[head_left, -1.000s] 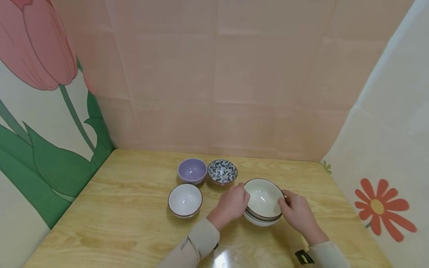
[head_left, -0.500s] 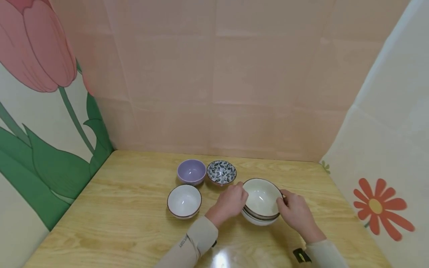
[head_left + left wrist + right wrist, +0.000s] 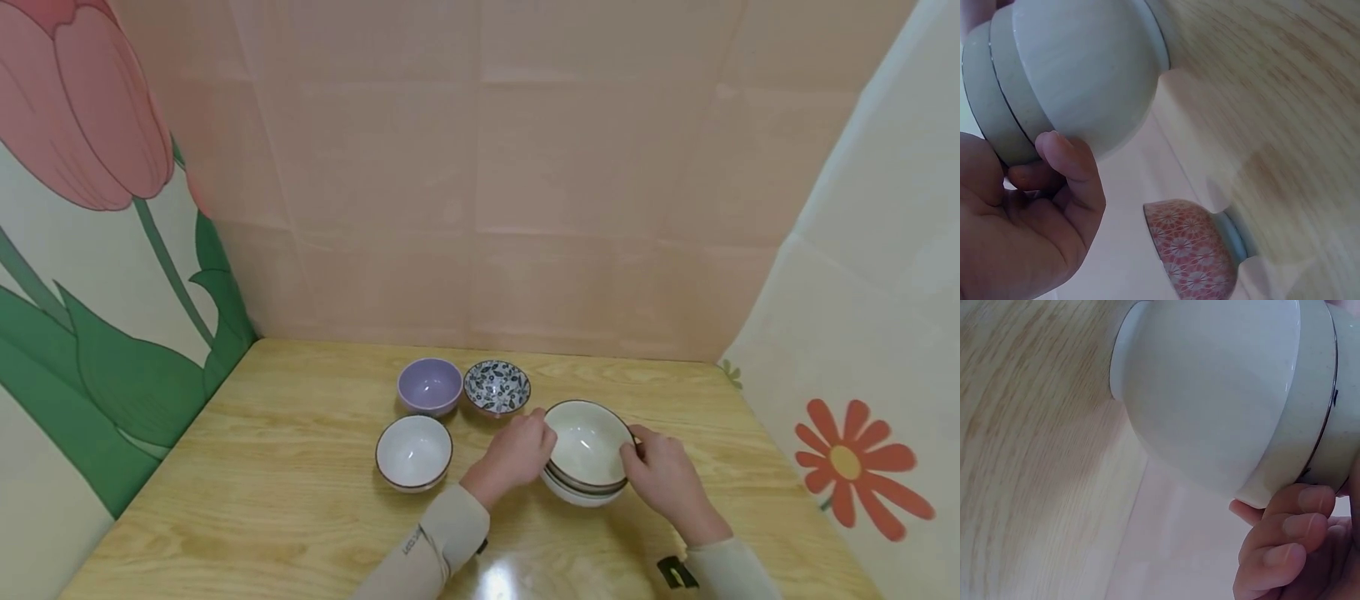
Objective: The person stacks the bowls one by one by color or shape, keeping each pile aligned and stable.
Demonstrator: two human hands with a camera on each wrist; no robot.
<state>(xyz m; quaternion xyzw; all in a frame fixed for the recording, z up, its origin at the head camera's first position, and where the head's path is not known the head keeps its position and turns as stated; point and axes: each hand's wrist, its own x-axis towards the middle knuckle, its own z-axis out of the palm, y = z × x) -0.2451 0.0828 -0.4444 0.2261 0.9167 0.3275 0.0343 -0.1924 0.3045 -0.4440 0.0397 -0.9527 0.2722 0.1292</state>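
Unmoved: 2 hands (image 3: 519, 454) (image 3: 667, 479) grip 3 stacked bowls (image 3: 588, 450).

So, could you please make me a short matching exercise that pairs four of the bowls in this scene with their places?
Column one
1. Glossy purple round bowl
2. Round bowl with a dark floral pattern inside
3. White round bowl with a dark rim
4. Cream round bowl with a dark rim

Column two
A. Right side of the back pair
B. Between the left hand and the right hand
C. Left side of the back pair
D. In front of the back pair, not held

Pairs: 1-C, 2-A, 3-D, 4-B.
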